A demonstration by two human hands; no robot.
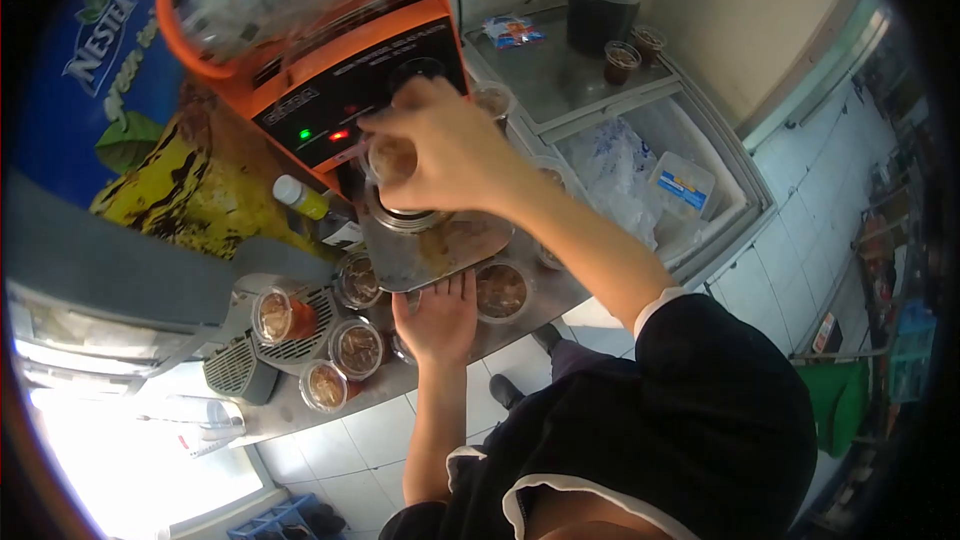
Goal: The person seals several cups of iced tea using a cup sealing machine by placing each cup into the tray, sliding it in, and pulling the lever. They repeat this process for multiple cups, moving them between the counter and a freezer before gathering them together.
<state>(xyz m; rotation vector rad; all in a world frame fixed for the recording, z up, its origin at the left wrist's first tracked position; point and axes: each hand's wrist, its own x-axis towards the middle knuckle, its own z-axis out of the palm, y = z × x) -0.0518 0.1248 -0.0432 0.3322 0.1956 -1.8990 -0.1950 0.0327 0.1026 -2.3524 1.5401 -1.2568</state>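
My right hand is closed around a clear plastic cup with a pale brown drink in it. It holds the cup above the round metal ring on the plate of an orange cup sealing machine. Green and red lights glow on the machine's black panel. Palm up, my left hand lies at the front edge of the metal plate, fingers stretched out and partly hidden beneath it. Iced drink cups stand close by on both sides of that hand.
More filled cups crowd the counter by a grey drip tray. A capped bottle stands left of the machine. To the right is a chest freezer with a bucket of dark liquid and two cups on top.
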